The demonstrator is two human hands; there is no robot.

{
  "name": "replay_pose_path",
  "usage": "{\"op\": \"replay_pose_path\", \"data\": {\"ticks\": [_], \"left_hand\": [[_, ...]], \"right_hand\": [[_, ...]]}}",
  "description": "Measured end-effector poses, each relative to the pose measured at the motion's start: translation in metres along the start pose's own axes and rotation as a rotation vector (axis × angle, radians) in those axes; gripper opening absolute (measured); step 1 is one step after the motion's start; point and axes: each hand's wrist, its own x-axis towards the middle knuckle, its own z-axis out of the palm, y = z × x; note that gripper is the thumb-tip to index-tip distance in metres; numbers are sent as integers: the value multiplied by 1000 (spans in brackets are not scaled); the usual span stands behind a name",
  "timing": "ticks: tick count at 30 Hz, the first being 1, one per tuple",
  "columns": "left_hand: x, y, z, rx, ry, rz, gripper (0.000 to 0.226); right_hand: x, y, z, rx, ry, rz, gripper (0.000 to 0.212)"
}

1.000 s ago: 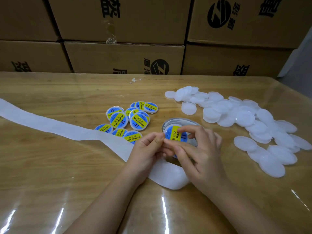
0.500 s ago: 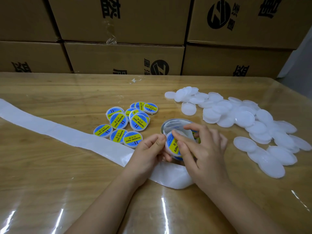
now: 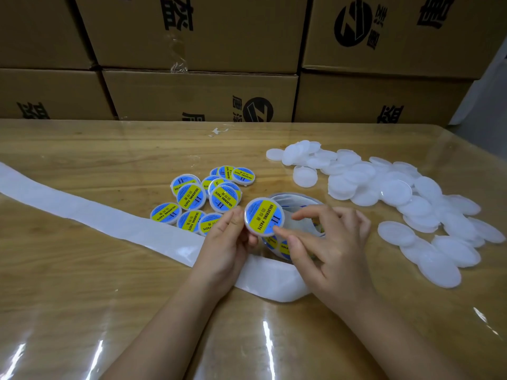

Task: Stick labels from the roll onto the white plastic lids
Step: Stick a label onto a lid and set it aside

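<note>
Nearest, two bare forearms reach over the wooden table (image 3: 109, 297), which has a shiny clear film on it. A broad stretch of bare tabletop shows on the near left and between the arms. The left hand (image 3: 225, 242) grips one labelled lid (image 3: 264, 216) by its rim, tilted up so the blue and yellow label faces the camera. The right hand (image 3: 334, 250) holds nothing, its fingers are loosely spread, and one fingertip touches the right near edge of this lid. Just behind and partly under the hands stands one label roll (image 3: 290, 197). One white backing strip (image 3: 82, 212) runs from it under the wrists and away to the left edge of the view. Just left of the held lid lies a group of about eleven finished lids (image 3: 191, 196), some overlapping. On the right, well apart from them, spreads a heap of plain white lids (image 3: 395, 192), about thirty. They overlap too much for an exact count, and the heap reaches near the right table edge. One small white scrap (image 3: 216, 131) lies near the far edge. Behind it six cardboard boxes (image 3: 197, 97) are stacked in two rows of three.
</note>
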Motion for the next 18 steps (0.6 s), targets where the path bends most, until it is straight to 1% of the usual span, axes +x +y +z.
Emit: {"op": "replay_pose_path", "data": {"ticks": [2, 5, 6, 9, 10, 14, 18], "left_hand": [[1, 0, 0, -28, -7, -15, 21], [0, 1, 1, -27, -65, -23, 19], [-2, 1, 2, -10, -91, -26, 22], [-5, 1, 3, 39, -162, -60, 43], [-6, 2, 4, 43, -175, -79, 45], [-10, 6, 10, 24, -209, -122, 38], [-10, 8, 10, 30, -203, -148, 43]], "right_hand": [[2, 3, -1, -22, 33, 32, 30], [3, 7, -2, -62, 41, 53, 30], [3, 7, -2, -67, 40, 54, 30], [2, 7, -3, -70, 41, 41, 31], [2, 7, -3, -64, 42, 35, 31], [1, 5, -2, -30, 27, 19, 30], [0, 5, -1, -24, 17, 21, 31]]}}
